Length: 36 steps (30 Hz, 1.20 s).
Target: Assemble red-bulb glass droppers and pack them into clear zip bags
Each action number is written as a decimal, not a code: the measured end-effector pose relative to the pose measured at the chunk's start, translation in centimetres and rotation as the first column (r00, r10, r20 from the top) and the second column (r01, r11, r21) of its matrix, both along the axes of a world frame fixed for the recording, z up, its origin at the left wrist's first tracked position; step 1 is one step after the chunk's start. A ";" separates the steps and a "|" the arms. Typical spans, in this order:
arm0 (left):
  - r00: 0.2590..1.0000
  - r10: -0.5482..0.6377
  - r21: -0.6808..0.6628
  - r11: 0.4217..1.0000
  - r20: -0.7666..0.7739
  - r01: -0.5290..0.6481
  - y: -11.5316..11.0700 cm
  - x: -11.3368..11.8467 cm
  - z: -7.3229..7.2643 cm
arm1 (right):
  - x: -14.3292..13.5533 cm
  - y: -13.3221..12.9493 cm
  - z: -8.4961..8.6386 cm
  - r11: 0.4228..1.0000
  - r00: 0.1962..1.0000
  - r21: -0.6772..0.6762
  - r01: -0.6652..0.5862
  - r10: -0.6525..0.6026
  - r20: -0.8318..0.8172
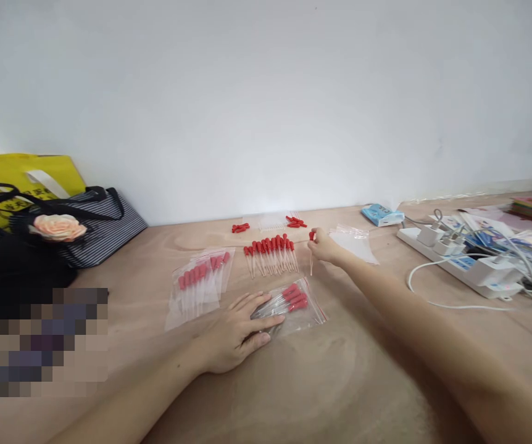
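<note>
My left hand lies flat with fingers spread on the near edge of a clear zip bag. Inside that bag are several droppers with red rubber bulbs. At the right end of a row, my right hand pinches a single dropper by its red bulb, its thin stem pointing towards me. The row of loose droppers lies side by side beyond the bag. To the left, filled zip bags overlap in a fanned stack, red bulbs showing through.
Small red bulbs and clear tubes lie near the wall. An empty-looking zip bag sits behind my right wrist. Rightward are a blue tissue pack and a power strip with cables. Bags stand at left.
</note>
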<state>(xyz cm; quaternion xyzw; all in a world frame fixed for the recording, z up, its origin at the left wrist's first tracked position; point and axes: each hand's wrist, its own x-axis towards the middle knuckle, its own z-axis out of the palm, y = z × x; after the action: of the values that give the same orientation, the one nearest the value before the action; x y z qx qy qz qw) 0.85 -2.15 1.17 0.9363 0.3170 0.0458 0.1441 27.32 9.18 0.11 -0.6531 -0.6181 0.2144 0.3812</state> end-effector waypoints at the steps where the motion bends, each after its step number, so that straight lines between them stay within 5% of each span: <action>1: 1.000 0.005 0.000 1.000 -0.004 -0.005 0.0 0.0 0.0 | 0.6 -1.1 -0.1 1.000 1.000 -0.009 -0.014 0.013 -0.024; 6: 1.000 0.007 0.007 1.000 -0.021 -0.007 0.1 0.0 -0.2 | 1.4 -6.6 -1.3 0.992 0.925 0.052 -0.118 0.129 -0.357; 13: 1.000 0.010 0.030 1.000 -0.020 -0.009 0.0 0.1 -0.2 | 0.6 -10.6 -2.3 0.987 0.739 -0.039 -0.157 0.091 -0.667; 22: 1.000 0.021 0.025 0.999 0.018 -0.021 0.0 0.0 -0.4 | 2.1 -11.5 -2.4 0.906 0.816 -0.090 -0.413 0.324 -0.478; 27: 0.999 0.021 0.019 1.000 0.038 -0.022 0.1 0.1 -0.5 | 1.3 -11.5 -1.9 0.826 0.756 -0.063 -0.561 0.480 -0.445; 36: 0.999 0.022 0.016 1.000 0.040 -0.023 0.0 0.0 -0.6 | 2.3 -9.8 -1.3 0.753 0.738 -0.194 -0.628 0.499 -0.455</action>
<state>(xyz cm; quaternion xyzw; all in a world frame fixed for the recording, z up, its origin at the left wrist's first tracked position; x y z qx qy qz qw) 0.83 -2.11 0.56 0.9327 0.3242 0.0689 0.1422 29.60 -0.59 -1.24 -0.4324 -0.6581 0.5434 0.2908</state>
